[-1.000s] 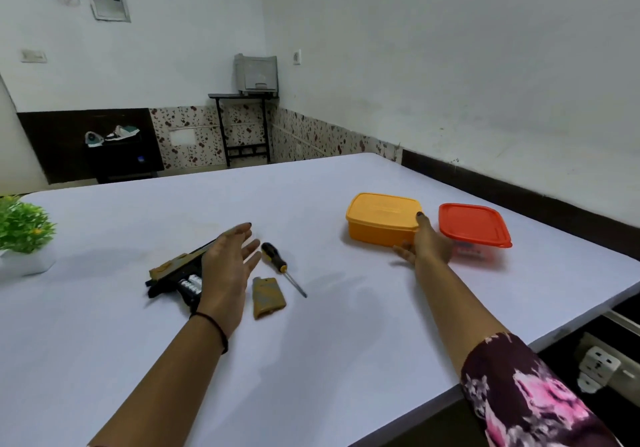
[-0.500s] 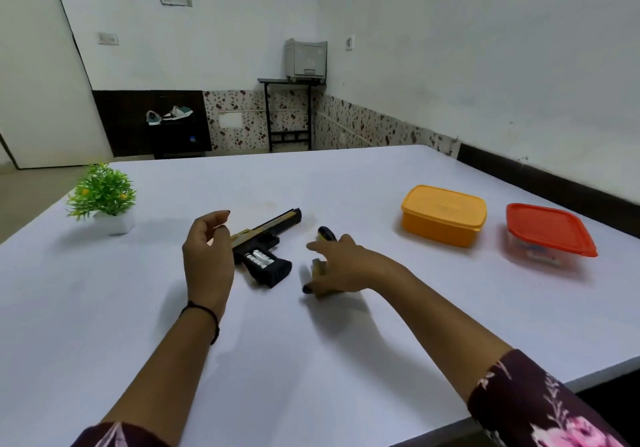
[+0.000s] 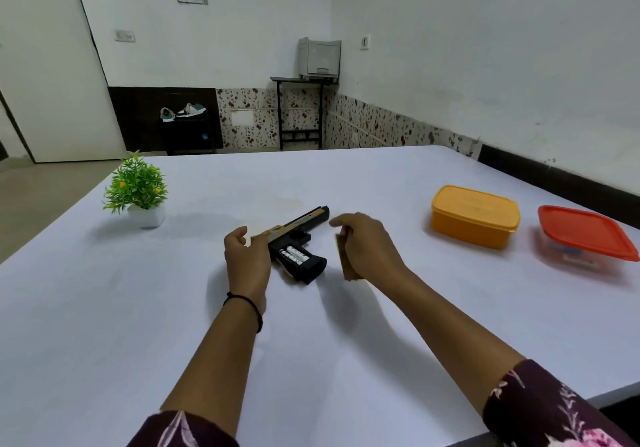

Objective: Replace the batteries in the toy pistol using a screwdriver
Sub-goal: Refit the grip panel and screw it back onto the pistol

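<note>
The toy pistol (image 3: pixel 297 231), black with a gold slide, is laid on its side mid-counter (image 3: pixel 121 325), muzzle pointed away. Its grip is uncovered, and white batteries (image 3: pixel 294 255) are seen inside. The brown grip cover (image 3: pixel 347 266) is pinched in the right hand (image 3: pixel 369 245). The left hand (image 3: pixel 246 259) is curled at the pistol's rear; whether it is gripped cannot be told.

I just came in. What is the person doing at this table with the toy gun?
A person is working on a toy pistol that lies on its side on the white table. Its grip compartment is open, with batteries showing inside. The left hand holds the pistol's rear end, and the right hand holds the brown battery cover beside the grip, not yet fitted.
</note>
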